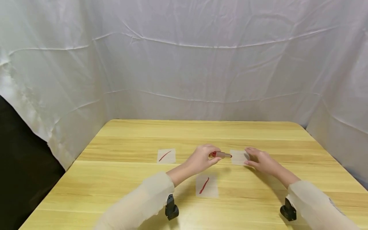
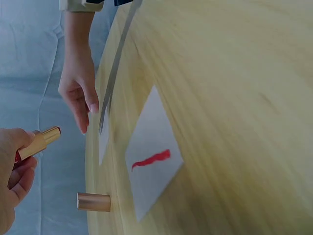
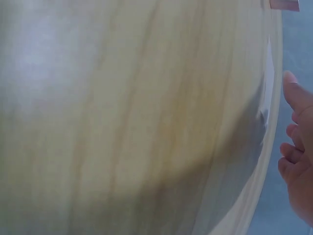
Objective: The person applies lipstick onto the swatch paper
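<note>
My left hand (image 1: 202, 156) grips an uncapped lipstick (image 1: 223, 155) between thumb and fingers, its red tip pointing right, above the table. That tip overlaps the left edge of a blank white paper square (image 1: 238, 157) in the head view. At the square's other side is my right hand (image 1: 260, 159), thumb and fingers loosely spread around its right edge and holding nothing. The left wrist view shows the gold cap (image 2: 93, 202) standing on the table, behind my left hand in the head view. Nearer me lies a paper square (image 1: 211, 190) with a red stroke.
Another paper square (image 1: 165, 156) bearing a red stroke lies left of my left hand. The wooden table (image 1: 115, 191) ends in front of a hanging white cloth (image 1: 201, 73). A black area (image 1: 23, 166) shows beyond the table's left side.
</note>
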A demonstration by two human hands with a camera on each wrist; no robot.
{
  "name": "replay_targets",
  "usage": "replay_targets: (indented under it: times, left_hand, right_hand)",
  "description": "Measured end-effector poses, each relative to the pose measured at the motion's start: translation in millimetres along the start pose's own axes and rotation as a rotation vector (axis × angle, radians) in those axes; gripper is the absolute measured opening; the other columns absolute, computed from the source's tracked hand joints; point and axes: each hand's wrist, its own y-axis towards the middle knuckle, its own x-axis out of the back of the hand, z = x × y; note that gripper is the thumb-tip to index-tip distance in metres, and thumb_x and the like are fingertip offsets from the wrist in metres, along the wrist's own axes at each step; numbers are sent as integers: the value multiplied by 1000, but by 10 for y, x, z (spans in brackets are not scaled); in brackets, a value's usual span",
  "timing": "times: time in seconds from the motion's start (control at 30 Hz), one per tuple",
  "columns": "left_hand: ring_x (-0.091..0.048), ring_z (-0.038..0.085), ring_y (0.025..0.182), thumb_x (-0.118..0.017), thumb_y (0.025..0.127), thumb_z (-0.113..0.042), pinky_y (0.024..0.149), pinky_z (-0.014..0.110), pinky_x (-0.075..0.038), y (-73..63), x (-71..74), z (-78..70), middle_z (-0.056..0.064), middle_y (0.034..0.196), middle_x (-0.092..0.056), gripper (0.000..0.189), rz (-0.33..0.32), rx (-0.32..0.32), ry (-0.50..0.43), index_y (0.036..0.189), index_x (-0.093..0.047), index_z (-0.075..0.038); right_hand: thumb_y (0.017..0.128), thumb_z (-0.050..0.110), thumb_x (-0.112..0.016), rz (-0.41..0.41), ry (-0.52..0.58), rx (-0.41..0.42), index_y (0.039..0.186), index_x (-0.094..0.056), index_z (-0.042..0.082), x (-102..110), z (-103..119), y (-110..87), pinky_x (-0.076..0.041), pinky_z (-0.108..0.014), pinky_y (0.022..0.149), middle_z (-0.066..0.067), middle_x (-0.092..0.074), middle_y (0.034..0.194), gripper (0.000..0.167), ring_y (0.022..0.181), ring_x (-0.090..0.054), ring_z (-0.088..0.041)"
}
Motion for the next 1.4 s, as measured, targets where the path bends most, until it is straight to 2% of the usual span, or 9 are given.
replay_targets:
  times: [0.17,0.47,0.63,0.9,1.13,1.27,1.4]
  left_hand:
    - [-63,12,85,-65,87,-17,67,10,-46,127,-57,-47,7,103,-69,22,-15,19,-6,105,-68,-5]
    - [-63,9,84,-65,88,-19,67,9,-46,304,-184,-74,5,102,-70,23,-28,59,19,106,-68,-6]
    - [-63,9,83,-65,87,-19,66,9,-46,383,-269,-62,5,100,-70,23,-28,80,24,106,-68,-6]
    - [-58,7,78,-63,89,-19,64,11,-42,493,-378,-77,2,96,-69,19,27,122,76,104,-69,-10]
    - [-63,9,87,-65,88,-19,68,9,-46,571,-441,-138,4,103,-70,23,41,120,110,107,-68,-7]
    - [-62,7,83,-65,87,-18,66,8,-45,606,-480,-148,4,102,-70,22,51,112,131,106,-68,-7]
    - [-59,6,79,-65,87,-18,64,8,-43,632,-523,-143,3,97,-69,21,77,136,153,106,-68,-7]
  right_hand:
    - [87,24,-65,25,11,-38,128,-46,-14,-2,-56,6,-35,-60,98,-35,-45,131,58,121,-41,-51]
    - [87,29,-64,46,-31,-28,127,-49,-12,-29,-98,-12,-38,-59,95,-34,-47,129,59,118,-44,-51]
    - [88,29,-63,87,-48,-35,128,-48,-11,-54,-114,-2,-38,-61,95,-35,-47,129,59,120,-41,-53]
    - [88,30,-62,139,-37,-49,130,-46,-10,-83,-111,5,-35,-63,95,-35,-44,132,60,121,-36,-55]
    - [88,32,-62,150,-31,-44,129,-47,-10,-58,-101,3,-37,-63,94,-36,-44,130,61,119,-39,-56]
    - [88,31,-62,151,-44,-44,129,-47,-10,-62,-114,6,-37,-63,93,-36,-45,130,60,118,-40,-56]
    - [88,31,-62,149,-54,-40,129,-47,-10,-75,-104,1,-38,-62,93,-35,-46,130,59,118,-40,-55]
